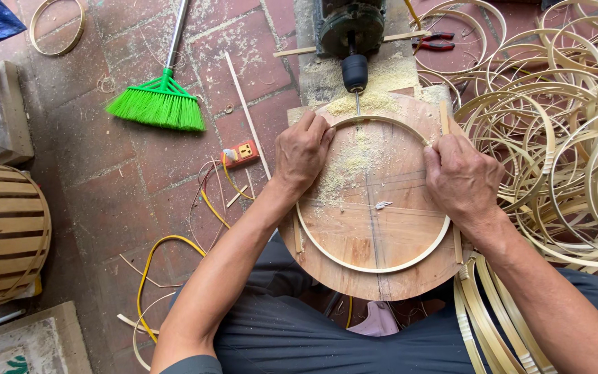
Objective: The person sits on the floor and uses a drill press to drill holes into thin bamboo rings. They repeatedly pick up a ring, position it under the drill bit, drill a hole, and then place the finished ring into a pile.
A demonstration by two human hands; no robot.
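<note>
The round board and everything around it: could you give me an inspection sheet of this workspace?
Surface: round wooden board, dusted with sawdust.
Job's things: bamboo hoop flat on the board; drill with its bit at the hoop's far edge.
Clutter: hoop pile, pliers, green broom, loose strips.
Fingers: left hand and right hand press on the hoop's rim, each from its side.
Cables: yellow cable running toward an orange socket.
Surroundings: brick floor, basket at left.
</note>
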